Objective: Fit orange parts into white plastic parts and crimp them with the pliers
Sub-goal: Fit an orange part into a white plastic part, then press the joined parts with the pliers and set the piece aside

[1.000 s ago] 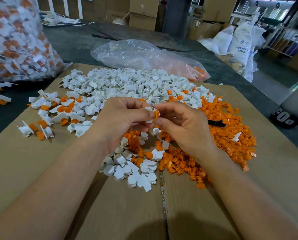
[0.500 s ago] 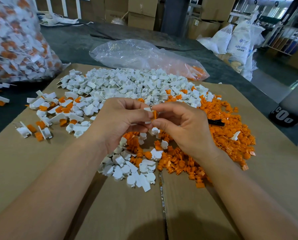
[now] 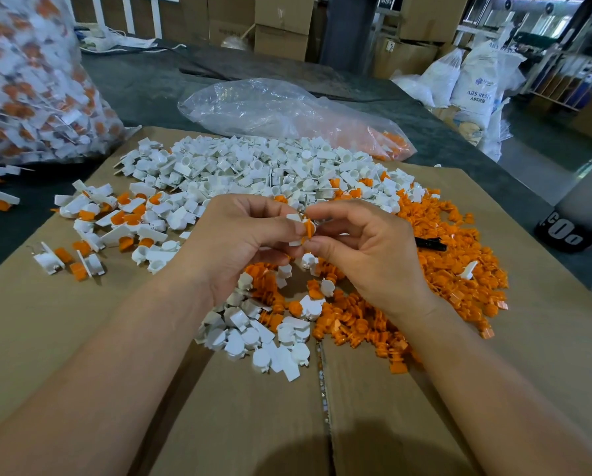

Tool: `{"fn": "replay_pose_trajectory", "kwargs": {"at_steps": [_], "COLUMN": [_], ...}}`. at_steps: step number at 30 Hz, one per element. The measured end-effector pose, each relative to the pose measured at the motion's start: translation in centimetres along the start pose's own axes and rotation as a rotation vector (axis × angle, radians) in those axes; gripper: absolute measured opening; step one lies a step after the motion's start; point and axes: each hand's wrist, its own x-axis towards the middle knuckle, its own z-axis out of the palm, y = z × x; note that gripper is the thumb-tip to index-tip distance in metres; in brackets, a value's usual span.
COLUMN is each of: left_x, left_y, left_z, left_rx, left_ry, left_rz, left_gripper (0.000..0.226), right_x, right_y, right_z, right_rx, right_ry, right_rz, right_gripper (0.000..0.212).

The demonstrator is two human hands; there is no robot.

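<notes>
Peeking past right hand (image 3: 366,259): possibly pliers (image 3: 430,242)

On flat brown cardboard sheet (image 3: 64,321): heap of white plastic parts (image 3: 253,170) at far half, heap of orange plastic parts (image 3: 452,269) at right half, fitted white-and-orange pieces (image 3: 116,218) scattered at left. Crumpled clear plastic bag (image 3: 270,108) lies behind the sheet; bulging clear bag (image 3: 30,97) off its far-left corner.

We find bare cardboard (image 3: 64,338) open along the near left and near right. Ahead, the heap of white parts (image 3: 253,166) and the spread of orange parts (image 3: 459,259) cover the middle, touching each other. Beyond them, a clear bag (image 3: 270,108) and a full bag (image 3: 30,97) close off the far side and the left corner.
</notes>
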Motion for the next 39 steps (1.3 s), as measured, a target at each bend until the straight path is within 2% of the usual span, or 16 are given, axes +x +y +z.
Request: {"fn": "replay_pose_trajectory", "kwargs": {"at_steps": [3, 7, 13, 18, 19, 21, 25, 27, 30, 36, 39], "left_x": [0.0, 0.1, 0.0, 0.1, 0.1, 0.2, 0.2, 0.3, 0.3, 0.4, 0.5], "left_y": [0.0, -0.1, -0.1, -0.1, -0.1, -0.1, -0.2, -0.3, -0.4, -0.6, -0.7], "left_z": [0.0, 0.0, 0.1, 0.1, 0.1, 0.0, 0.0, 0.0, 0.0, -0.1, -0.1], "left_rx": [-0.001, 0.025, -0.009, -0.072, -0.074, -0.079, -0.091, -0.091, -0.095, -0.088, -0.092], "left_ry": [-0.008, -0.001, 0.003, 0.033, 0.03, 0.026, 0.034, 0.034, 0.029, 0.024, 0.02], "left_rz": [0.005, 0.008, -0.001, -0.014, -0.011, -0.004, 0.013, 0.019, 0.021, 0.015, 0.014], "left_gripper": [0.005, 0.019, 0.017, 0.013, 0.012, 0.011, 0.013, 0.014, 0.013, 0.013, 0.015], "right_x": [0.0, 0.0, 0.1, 1.4, 1.6, 1.7, 1.7, 1.7, 1.5, 1.7, 1.7], "right_y": [0.0, 0.0, -0.3, 0.4, 0.7, 1.2, 1.3, 1.5, 2.3, 2.3, 1.9], "right_z": [0.0, 0.0, -0.3, -4.3, -5.2, -6.5, -6.8, -6.6, -6.4, -5.7, -5.4], "right_rx": [0.01, 0.002, -0.056, -0.339, -0.404, -0.538, -0.853, -0.933, -0.97, -1.043, -1.001], "right_ry": [-0.007, -0.013, -0.032, 0.053, 0.035, -0.081, -0.474, -0.584, -0.59, -0.389, -0.254], "right_rz": [0.01, -0.015, 0.007, 0.293, 0.356, 0.473, 0.636, 0.668, 0.682, 0.53, 0.42], "right_gripper": [0.035, 0.033, 0.026, 0.021, 0.025, 0.049, 0.105, 0.113, 0.105, 0.074, 0.063]}}
